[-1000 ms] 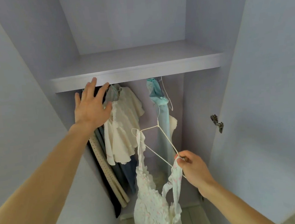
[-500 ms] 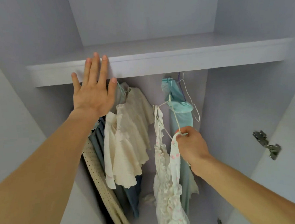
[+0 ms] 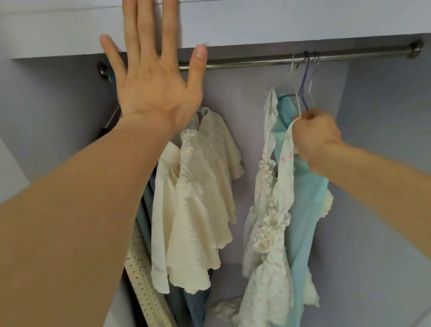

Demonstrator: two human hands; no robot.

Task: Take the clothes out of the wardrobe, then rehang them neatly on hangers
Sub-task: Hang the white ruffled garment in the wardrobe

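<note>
Your left grip (image 3: 156,90) lies flat with fingers spread on the shelf edge (image 3: 275,20), holding nothing, likely bracing. Your right grip (image 3: 313,136) is curled round the floral dress (image 3: 266,250) strap, steadying its hanger (image 3: 286,77) at the rail (image 3: 252,63).

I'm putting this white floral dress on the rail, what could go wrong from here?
The right hand has its grip on one strap of the floral dress at the white hanger; let go carelessly and the strap may slip off. The hooks bunch together on the rail beside the purple hanger, so they could tangle.
</note>
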